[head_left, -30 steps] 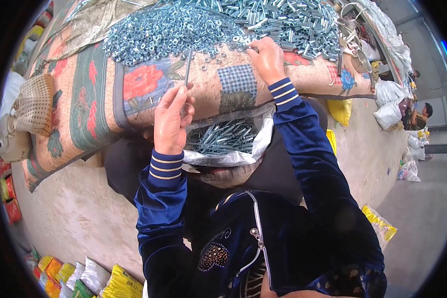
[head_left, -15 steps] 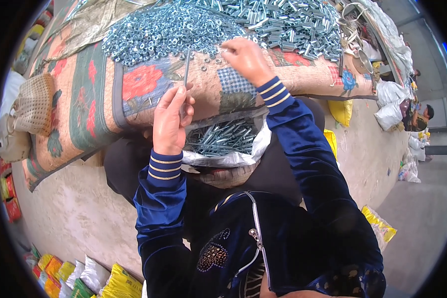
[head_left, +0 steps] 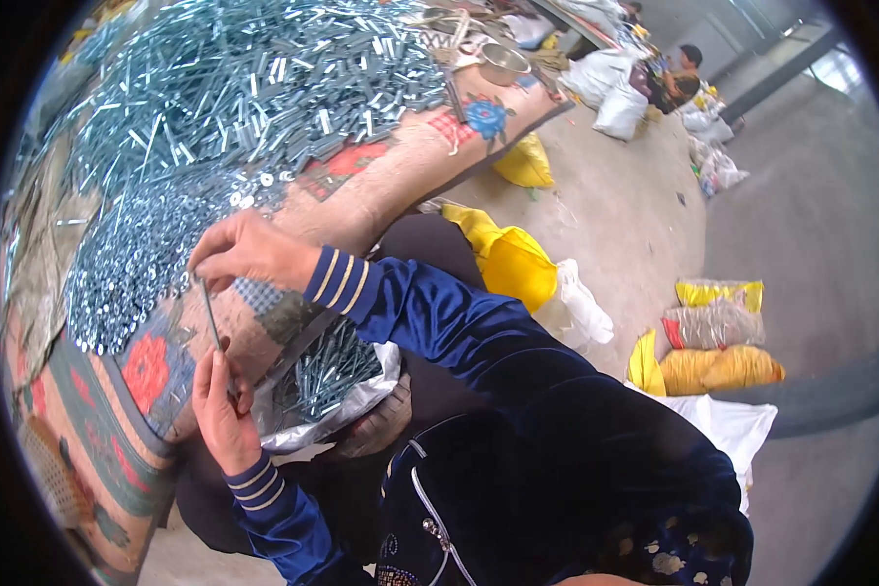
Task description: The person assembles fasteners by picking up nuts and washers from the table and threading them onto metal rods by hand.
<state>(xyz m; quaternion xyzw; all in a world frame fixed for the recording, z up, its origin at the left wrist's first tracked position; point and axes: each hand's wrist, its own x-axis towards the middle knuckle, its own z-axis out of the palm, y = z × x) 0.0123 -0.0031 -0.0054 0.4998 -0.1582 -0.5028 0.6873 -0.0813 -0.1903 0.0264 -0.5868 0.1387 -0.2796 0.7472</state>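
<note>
I see the left hand (head_left: pixel 227 418) pinching the lower end of a slim metal rod (head_left: pixel 211 313) and the right hand (head_left: pixel 264 252) pinched at its top; can't tell if a nut sits there. Just beyond, nuts (head_left: pixel 127 269) and short metal tubes (head_left: pixel 293 73) lie heaped on the cloth-covered tabletop (head_left: pixel 386 174), so I'd judge plenty left. Open bag (head_left: pixel 386 369) by the lap holds many rods (head_left: pixel 334 369), can't tell if finished.
</note>
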